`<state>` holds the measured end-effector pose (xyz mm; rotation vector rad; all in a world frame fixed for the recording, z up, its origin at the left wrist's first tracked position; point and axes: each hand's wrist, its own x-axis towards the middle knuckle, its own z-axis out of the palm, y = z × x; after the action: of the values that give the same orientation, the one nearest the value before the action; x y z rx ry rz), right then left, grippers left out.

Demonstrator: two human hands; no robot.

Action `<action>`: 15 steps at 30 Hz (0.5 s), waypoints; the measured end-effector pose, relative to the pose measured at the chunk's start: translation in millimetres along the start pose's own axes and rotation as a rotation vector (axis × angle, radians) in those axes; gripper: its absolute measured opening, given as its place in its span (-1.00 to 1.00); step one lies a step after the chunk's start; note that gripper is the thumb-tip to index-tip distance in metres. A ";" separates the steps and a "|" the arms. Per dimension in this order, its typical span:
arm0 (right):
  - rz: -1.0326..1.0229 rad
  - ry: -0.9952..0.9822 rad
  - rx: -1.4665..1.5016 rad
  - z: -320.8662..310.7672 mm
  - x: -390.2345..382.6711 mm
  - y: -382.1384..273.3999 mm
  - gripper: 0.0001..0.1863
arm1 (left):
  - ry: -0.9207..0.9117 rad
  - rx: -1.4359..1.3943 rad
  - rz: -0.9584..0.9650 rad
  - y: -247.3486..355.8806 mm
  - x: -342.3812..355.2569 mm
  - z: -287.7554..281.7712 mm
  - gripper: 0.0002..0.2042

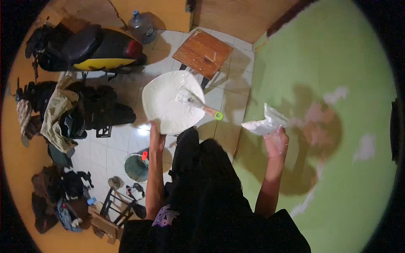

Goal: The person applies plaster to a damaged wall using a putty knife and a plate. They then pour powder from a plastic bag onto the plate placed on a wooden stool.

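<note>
My left hand [156, 137] grips the lower edge of a white plate [158, 101] with rounded corners, its thumb over the rim. On the plate lies a putty knife [209, 111]; its blade is covered in white paste and its wooden handle, with a green end, sticks out past the right rim. My right hand [276, 142] is closed round a white-smeared, shiny angular piece [265, 122], whose exact kind I cannot make out. White smears mark the fingers of that hand. It is raised beside the green wall [350, 202], near pinkish and white patches [318, 122].
A wooden stool [203, 52] stands beyond the plate, with a clear water jug [142, 28] farther back. Motorbikes [101, 48] draped with clothes line the left side. A bucket [136, 168] with something red in it sits left of my legs, near a black rack [118, 206].
</note>
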<state>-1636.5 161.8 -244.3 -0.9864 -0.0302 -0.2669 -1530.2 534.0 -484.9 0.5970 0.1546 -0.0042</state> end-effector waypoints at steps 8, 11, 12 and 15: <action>-0.008 0.270 -0.764 -27.0 -104.7 -6.5 -0.47 | -0.105 0.058 -0.093 -9.5 -18.1 12.9 -0.31; 0.108 -0.041 -0.078 14.6 -60.4 -23.1 -0.40 | -0.056 0.072 0.003 -3.3 18.2 30.1 -0.30; 0.128 -0.034 -0.092 30.2 -67.8 -31.4 -0.40 | -0.068 0.096 -0.023 -6.5 13.6 34.4 -0.30; 0.270 -0.159 -0.177 52.2 -88.5 -62.8 -0.51 | 0.011 0.120 -0.073 -10.3 -17.9 53.5 -0.28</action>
<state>-1731.9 190.7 -176.8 -1.1724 -0.0178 0.0579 -1540.7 494.7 -444.4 0.7111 0.1881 -0.0814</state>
